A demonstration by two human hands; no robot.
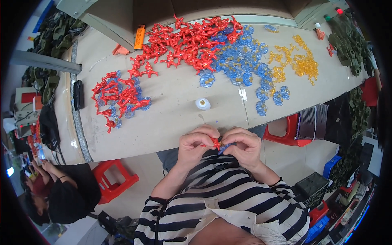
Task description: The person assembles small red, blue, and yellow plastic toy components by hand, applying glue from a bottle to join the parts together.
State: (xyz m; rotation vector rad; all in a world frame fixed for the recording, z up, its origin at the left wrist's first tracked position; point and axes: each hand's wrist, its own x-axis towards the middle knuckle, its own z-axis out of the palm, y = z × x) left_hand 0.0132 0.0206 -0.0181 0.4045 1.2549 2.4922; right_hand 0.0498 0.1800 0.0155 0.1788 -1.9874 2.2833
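Observation:
Close to my chest, at the table's near edge, both hands meet. My left hand (195,146) pinches a small red plastic toy figure (215,142). My right hand (244,148) pinches a blue translucent plastic piece (222,149) against the figure; my fingers partly hide where they meet. Just beyond my hands stands a small white bottle (202,103). Farther off lies a heap of red figures (179,49), beside blue translucent pieces (241,57) and scattered yellow translucent pieces (304,63). At the left is a group of red figures with blue pieces (118,96).
A shelf frame (108,20) rises at the table's back, with an orange packet (139,36) against it. A black case (78,95) lies by the left edge. Red stools (112,181) stand at both sides. A co-worker (69,192) sits at the left.

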